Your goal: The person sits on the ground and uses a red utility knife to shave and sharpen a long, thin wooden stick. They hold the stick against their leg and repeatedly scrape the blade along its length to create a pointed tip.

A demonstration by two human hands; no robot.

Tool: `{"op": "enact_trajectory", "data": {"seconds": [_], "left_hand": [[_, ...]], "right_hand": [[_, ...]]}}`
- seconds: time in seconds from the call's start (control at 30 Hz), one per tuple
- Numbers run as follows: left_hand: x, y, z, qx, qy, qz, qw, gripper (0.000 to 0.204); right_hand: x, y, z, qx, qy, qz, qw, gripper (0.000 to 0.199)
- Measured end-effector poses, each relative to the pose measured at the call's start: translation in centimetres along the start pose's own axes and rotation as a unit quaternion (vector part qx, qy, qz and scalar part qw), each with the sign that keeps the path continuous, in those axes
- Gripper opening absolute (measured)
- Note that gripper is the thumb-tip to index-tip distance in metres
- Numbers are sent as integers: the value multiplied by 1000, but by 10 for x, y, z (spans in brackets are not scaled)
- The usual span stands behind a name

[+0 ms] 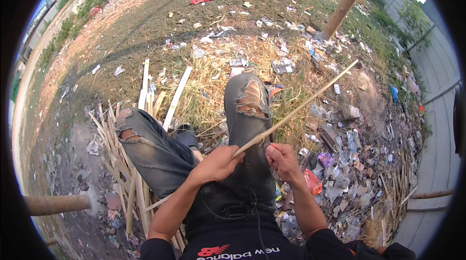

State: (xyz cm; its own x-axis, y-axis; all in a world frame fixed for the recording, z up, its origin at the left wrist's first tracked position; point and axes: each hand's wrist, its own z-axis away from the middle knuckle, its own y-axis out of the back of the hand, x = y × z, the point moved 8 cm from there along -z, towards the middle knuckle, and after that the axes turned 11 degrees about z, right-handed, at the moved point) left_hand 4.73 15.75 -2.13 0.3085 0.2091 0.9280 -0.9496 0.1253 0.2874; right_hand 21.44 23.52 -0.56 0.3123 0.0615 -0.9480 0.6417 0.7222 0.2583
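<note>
My left hand point(221, 164) is closed round the near end of a long, pale bamboo strip point(310, 100). The strip slants up and away to the right, passing over my right leg. A small peeled curl or node shows on it just beyond my left fingers. Close to the strip, on its right side, my right hand point(284, 162) is closed with the thumb on top. What lies inside those fingers is hidden; a narrow dark shape shows beside the wrist.
Split bamboo strips point(131, 182) lie piled beside my left leg, with two pale slats point(177, 97) beyond. Litter covers the ground at right, including a red wrapper point(313, 182). A wooden post point(347, 5) stands ahead right; a concrete wall point(432, 109) runs along the right.
</note>
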Motion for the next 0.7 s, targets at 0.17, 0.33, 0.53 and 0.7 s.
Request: {"op": "enact_trajectory", "data": {"seconds": [0.17, 0.33, 0.53, 0.7], "left_hand": [[4, -2, 6, 41, -12, -72, 996, 30], [3, -1, 7, 52, -11, -98, 994, 27], [37, 49, 27, 135, -29, -81, 987, 30], [141, 239, 159, 621, -127, -295, 715, 28]], "right_hand": [[-31, 20, -1, 193, 8, 190, 962, 40], [-43, 6, -10, 121, 110, 180, 970, 29], [-62, -17, 2, -20, 202, 163, 965, 23], [-44, 23, 4, 97, 74, 36, 992, 33]]}}
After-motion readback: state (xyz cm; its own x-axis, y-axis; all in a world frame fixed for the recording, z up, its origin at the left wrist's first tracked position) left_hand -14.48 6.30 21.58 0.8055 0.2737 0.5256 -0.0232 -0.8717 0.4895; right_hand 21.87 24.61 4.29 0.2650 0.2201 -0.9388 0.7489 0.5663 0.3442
